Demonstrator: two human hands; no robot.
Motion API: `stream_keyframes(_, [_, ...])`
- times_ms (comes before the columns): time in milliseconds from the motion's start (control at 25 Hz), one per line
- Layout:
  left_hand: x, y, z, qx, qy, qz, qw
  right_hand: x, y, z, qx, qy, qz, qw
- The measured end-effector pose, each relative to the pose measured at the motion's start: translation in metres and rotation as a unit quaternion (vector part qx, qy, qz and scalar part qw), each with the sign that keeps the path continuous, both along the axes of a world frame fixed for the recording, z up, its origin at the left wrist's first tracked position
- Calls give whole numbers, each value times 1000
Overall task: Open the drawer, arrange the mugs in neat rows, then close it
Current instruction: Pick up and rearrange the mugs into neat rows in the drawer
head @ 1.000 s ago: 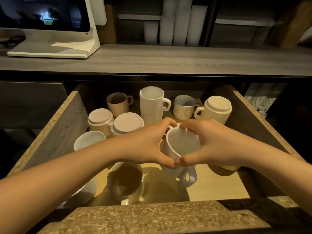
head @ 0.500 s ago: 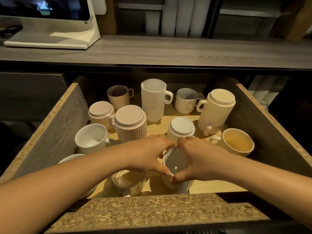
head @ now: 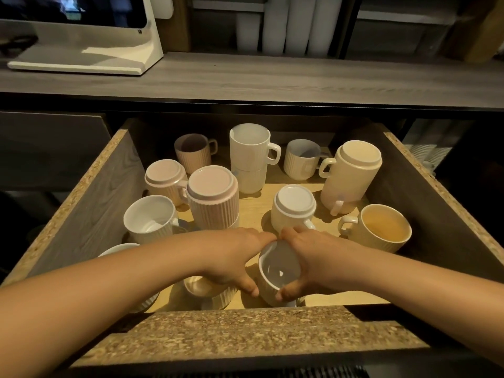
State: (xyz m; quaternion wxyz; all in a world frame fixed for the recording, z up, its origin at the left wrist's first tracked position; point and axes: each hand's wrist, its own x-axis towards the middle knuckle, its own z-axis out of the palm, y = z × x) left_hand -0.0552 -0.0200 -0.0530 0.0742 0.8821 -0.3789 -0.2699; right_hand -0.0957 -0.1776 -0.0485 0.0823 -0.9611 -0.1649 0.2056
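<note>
The drawer (head: 90,184) stands pulled out, with several ribbed mugs inside. Both hands wrap one white mug (head: 276,271) near the drawer's front edge, upright with its mouth up. My left hand (head: 234,257) grips its left side and my right hand (head: 308,257) its right side. Under my left hand lies a cream mug (head: 207,290), partly hidden. Behind the hands an upside-down white mug (head: 293,207) rests on the drawer floor. A tall pink stack (head: 214,196) and a tall white stack (head: 249,156) stand further back.
A cream mug (head: 381,227) sits upright at the right, beside an upside-down cream stack (head: 351,175). Along the left wall are a white mug (head: 150,216) and an upside-down pink mug (head: 165,178). A white screen stand (head: 87,55) rests on the countertop (head: 272,77) above.
Both hands have lowered the white mug from mid-drawer height down toward the front of the drawer floor. The mugs behind them have come into full view.
</note>
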Motion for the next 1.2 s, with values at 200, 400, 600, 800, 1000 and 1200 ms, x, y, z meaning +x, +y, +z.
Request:
stream_keyframes(200, [-5, 21, -2, 102, -36, -15, 994, 4, 7, 3, -18, -4, 17, 1000])
stream_keyframes(400, [-5, 30, 1, 127, -73, -32, 989, 5, 17, -1, -1, -12, 21, 1000])
stream_keyframes(600, [-3, 39, -3, 131, -69, -23, 989, 6, 22, -6, -1, -19, 25, 1000])
stream_keyframes(800, [-3, 36, 9, 60, -54, 8, 997, 20, 9, 9, -5, -15, 15, 1000])
stream_keyframes(1000, [8, 8, 25, -75, -113, 18, 991, 66, -22, 21, -21, -139, -53, 989])
stream_keyframes(1200, [28, -30, 3, -37, -107, 45, 993, 96, -27, -5, -93, -75, -86, 989])
